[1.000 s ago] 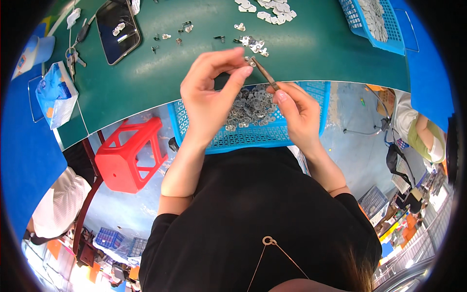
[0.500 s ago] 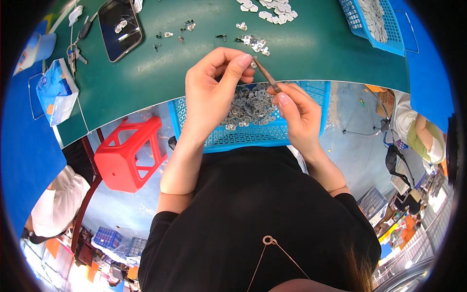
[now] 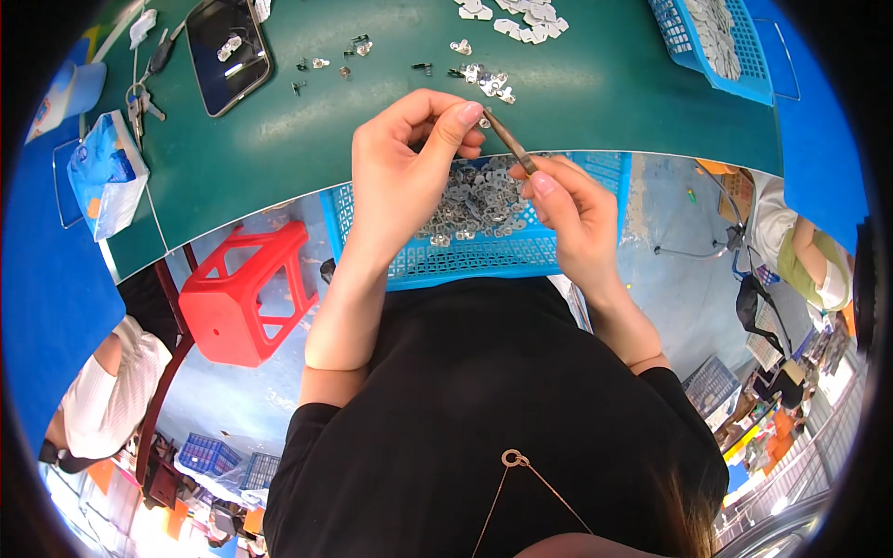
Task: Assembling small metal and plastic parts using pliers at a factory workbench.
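My left hand (image 3: 405, 172) is raised over a blue plastic basket (image 3: 521, 256) on my lap and pinches a small silver metal part (image 3: 485, 120) between thumb and forefinger. My right hand (image 3: 569, 209) grips brown tweezers (image 3: 509, 141), whose tip meets that part. The basket holds a heap of small silver metal parts (image 3: 474, 200). Both hands hover just at the near edge of the green table (image 3: 307, 139).
On the table lie loose metal parts (image 3: 484, 76), small springs (image 3: 423, 67), a black phone (image 3: 226, 51), keys (image 3: 139, 98), a tissue pack (image 3: 104, 172) and a second blue basket (image 3: 716, 42) at the far right. A red stool (image 3: 244, 293) stands below left. Other people sit at both sides.
My left thumb and forefinger have closed a little tighter on the part at the tweezers' tip; both hands have stayed almost where they were.
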Tool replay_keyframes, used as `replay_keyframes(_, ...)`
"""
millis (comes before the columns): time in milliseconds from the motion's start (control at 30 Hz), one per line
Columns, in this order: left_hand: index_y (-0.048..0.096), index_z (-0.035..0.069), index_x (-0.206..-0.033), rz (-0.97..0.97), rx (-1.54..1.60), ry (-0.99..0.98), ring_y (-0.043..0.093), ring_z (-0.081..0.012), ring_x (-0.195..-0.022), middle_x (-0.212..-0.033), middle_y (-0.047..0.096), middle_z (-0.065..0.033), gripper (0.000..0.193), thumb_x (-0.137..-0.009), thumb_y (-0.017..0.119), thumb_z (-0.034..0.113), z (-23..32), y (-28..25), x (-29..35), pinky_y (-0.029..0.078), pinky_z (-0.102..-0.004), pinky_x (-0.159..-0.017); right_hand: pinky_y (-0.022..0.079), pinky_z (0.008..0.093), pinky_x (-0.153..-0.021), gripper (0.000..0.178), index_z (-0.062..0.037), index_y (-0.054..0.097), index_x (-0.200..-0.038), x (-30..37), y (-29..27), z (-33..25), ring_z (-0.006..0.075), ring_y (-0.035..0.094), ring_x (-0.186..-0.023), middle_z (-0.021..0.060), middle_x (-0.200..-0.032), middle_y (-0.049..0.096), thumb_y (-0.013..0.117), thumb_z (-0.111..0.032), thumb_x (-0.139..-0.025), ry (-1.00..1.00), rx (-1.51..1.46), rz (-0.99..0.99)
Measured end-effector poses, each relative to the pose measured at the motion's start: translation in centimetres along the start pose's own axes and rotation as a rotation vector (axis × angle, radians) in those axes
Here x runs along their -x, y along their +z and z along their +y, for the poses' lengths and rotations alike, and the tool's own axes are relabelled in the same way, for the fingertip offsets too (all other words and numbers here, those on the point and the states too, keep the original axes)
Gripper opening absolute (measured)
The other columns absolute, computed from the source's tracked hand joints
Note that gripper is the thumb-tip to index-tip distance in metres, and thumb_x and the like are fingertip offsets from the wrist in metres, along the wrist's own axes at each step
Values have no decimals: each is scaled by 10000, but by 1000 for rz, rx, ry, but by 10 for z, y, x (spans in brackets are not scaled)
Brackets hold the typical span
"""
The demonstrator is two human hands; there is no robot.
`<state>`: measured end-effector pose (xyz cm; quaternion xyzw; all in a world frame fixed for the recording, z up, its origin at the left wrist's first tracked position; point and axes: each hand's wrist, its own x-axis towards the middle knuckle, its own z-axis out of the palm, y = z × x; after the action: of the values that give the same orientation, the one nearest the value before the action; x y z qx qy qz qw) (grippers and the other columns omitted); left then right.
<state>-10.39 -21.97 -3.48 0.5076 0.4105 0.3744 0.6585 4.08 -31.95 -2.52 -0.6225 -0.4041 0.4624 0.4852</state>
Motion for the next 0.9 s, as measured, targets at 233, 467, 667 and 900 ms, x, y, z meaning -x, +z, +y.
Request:
replay_keyframes(233, 647, -30, -875, -13, -13, -19, 609, -79, -667, -720, 640, -39, 208, -882, 637, 177, 0, -2, -1, 500, -206, -639, 303, 161, -498, 280, 49, 633, -989, 0, -3, 0, 28, 424, -612, 16, -807, 567, 508, -193, -925, 62, -70, -29)
replay_keyframes(467, 647, -32, -877, -38, -19, -28, 608, -77, -671, -725, 637, -36, 194, -883, 633, 161, 0, -4, -1, 499, -203, -641, 341, 170, -522, 266, 54, 629, -998, 1, -6, 1, 44, 455, -637, 41, -852, 599, 509, -173, -926, 91, -63, -55)
replay_keyframes(667, 652, -34, -901, -53, 107, 99, 616, -99, -765, -819, 665, -71, 171, -879, 633, 134, -1, 1, 1, 501, -227, -724, 428, 218, -625, 227, 73, 598, -1058, 11, 5, 6, 112, 530, -727, 97, -899, 631, 513, -78, -911, -174, 253, 88)
replay_keyframes(900, 645, -49, -900, -172, 455, 174, 617, -127, -785, -843, 673, -94, 164, -877, 631, 113, -13, -1, 5, 505, -263, -736, 323, 209, -467, 370, 13, 602, -945, 11, -2, -9, 106, 441, -545, 100, -731, 561, 458, -325, -908, 440, -681, -289)
